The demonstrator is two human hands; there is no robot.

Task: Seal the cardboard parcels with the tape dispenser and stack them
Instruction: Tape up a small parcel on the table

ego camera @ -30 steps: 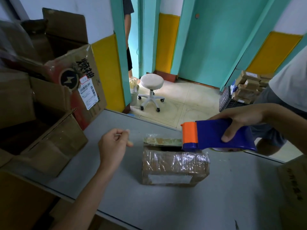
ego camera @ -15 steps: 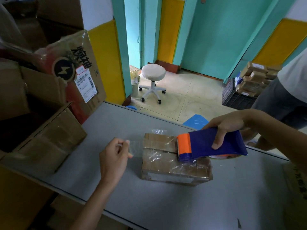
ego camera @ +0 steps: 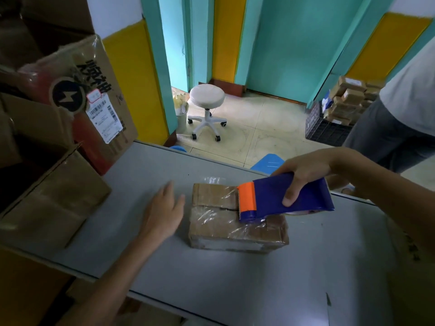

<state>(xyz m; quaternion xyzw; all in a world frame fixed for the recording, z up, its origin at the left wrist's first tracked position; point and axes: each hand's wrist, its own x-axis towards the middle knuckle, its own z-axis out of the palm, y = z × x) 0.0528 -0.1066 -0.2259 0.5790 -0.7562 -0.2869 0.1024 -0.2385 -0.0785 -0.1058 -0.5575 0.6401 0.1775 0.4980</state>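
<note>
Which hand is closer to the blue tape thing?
Right. The right hand grips the dispenser, over the parcel. The left hand is open, left of the parcel, apart from the dispenser.

The tape dispenser (ego camera: 289, 196), gripped by the right hand (ego camera: 303, 175), covers the right part of the top of the parcel (ego camera: 219, 222); its blue housing hides most of the tape roll (ego camera: 300, 212). Left of the parcel, the open carton (ego camera: 47, 196) runs off the frame edge, and we cannot read the label (ego camera: 103, 121). Right of the parcel and beyond it, a standing person (ego camera: 400, 102) is cut off and screens some stacked boxes (ego camera: 348, 100).
</note>
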